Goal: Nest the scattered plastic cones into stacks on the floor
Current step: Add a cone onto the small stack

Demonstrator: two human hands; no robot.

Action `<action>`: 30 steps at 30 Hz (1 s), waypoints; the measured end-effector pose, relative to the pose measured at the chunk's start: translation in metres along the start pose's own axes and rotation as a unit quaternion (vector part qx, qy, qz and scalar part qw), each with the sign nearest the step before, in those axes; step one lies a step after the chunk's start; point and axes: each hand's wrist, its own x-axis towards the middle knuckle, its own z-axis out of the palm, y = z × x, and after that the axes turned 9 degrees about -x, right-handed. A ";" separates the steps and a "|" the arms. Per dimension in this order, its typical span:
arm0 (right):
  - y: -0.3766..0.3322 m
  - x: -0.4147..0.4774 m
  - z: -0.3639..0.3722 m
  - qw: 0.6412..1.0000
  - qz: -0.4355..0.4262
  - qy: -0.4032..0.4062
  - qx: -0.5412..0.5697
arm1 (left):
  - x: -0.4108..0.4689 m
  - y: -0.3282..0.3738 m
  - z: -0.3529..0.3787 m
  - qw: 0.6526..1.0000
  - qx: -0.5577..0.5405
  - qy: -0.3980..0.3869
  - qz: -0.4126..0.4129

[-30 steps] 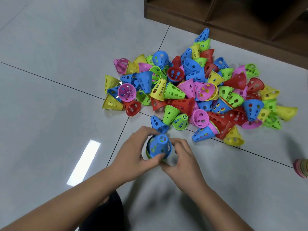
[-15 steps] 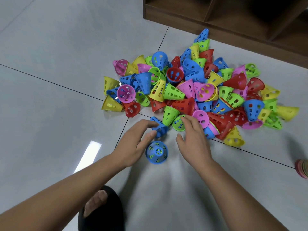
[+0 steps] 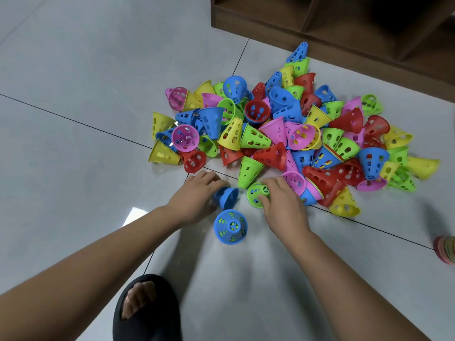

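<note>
A big heap of perforated plastic cones (image 3: 290, 129) in blue, green, yellow, red and pink lies on the grey tiled floor. In front of it a small upright stack (image 3: 230, 226) stands alone, blue on top with green showing through its holes. My left hand (image 3: 194, 199) grips a loose blue cone (image 3: 227, 196) lying on its side just beyond the stack. My right hand (image 3: 283, 205) closes its fingers on a green cone (image 3: 256, 194) at the heap's near edge.
A dark wooden shelf unit (image 3: 344, 23) stands behind the heap. A foot in a black slipper (image 3: 145, 308) rests on the floor near me. Another stack of nested cones (image 3: 446, 249) shows at the right edge.
Both hands let go of the blue-topped stack, which now stands on the floor. They moved forward to the heap's edge; the left took a blue cone, the right a green one.
</note>
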 end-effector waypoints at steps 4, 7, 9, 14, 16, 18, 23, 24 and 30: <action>0.006 -0.007 0.008 0.999 -0.001 0.023 0.044 | -0.010 -0.008 0.000 0.998 -0.047 0.033 -0.032; 0.007 -0.015 0.002 0.993 0.005 0.063 0.103 | -0.021 -0.011 -0.005 0.995 -0.074 0.046 -0.057; 0.005 -0.020 -0.009 0.988 -0.001 0.082 0.130 | -0.029 -0.011 -0.012 0.991 -0.093 0.067 -0.062; -0.009 -0.035 -0.055 0.975 -0.004 0.106 0.197 | -0.051 0.007 -0.046 0.977 -0.162 0.129 -0.052; -0.016 -0.044 -0.076 0.968 0.004 0.120 0.222 | -0.060 0.016 -0.062 0.976 -0.156 0.146 -0.049; -0.022 -0.054 -0.094 0.961 0.001 0.149 0.233 | -0.069 0.026 -0.078 0.976 -0.145 0.157 -0.046; -0.029 -0.077 -0.116 0.950 -0.043 0.213 0.222 | -0.081 0.065 -0.106 0.953 -0.259 0.150 -0.047; -0.029 -0.080 -0.116 0.948 -0.052 0.224 0.221 | -0.082 0.071 -0.108 0.947 -0.288 0.134 -0.043; -0.030 -0.091 -0.106 0.948 -0.066 0.223 0.219 | -0.075 0.084 -0.090 0.944 -0.325 0.047 -0.012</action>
